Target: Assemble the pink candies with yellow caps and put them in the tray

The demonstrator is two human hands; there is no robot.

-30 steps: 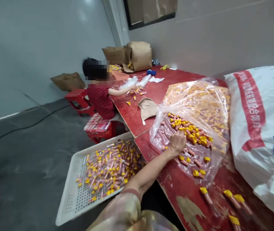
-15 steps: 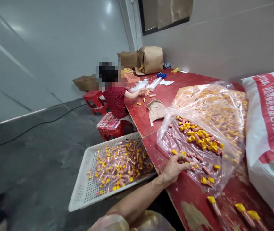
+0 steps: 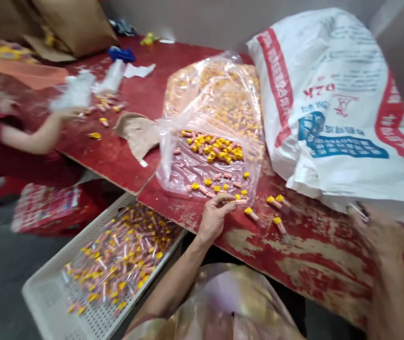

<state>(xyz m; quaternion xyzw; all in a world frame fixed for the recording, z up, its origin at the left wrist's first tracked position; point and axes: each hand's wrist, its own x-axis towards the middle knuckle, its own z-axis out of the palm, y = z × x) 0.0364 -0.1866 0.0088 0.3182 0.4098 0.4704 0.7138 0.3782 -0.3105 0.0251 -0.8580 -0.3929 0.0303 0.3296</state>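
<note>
My left hand [image 3: 213,218] is closed at the fingertips on a small pink-filled tube with a yellow cap [image 3: 240,201], at the front edge of a clear plastic bag [image 3: 173,177]. Similar capped tubes [image 3: 219,148] lie heaped in the bag's mouth, and several are scattered near my fingers. Far right, blurred by motion, my right hand [image 3: 382,231] has its fingers drawn together by the white sack [image 3: 347,174]. A small shiny thing [image 3: 360,211] shows at its fingertips, too smeared to name. Between my hands, several capped tubes [image 3: 279,224] rest on the red table [image 3: 294,250].
Below the table's left edge sits a white perforated crate [image 3: 42,283] with many clear-wrapped tubes. A co-worker's arm [image 3: 35,134] reaches over the table at left, near white plastic bags [image 3: 76,92]. A brown cardboard piece [image 3: 140,134] and a cardboard box [image 3: 77,28] are also there.
The view has swung right and down, bringing my right hand and more of the white sack into sight. My left hand stays at the front of the bag among the loose tubes.
</note>
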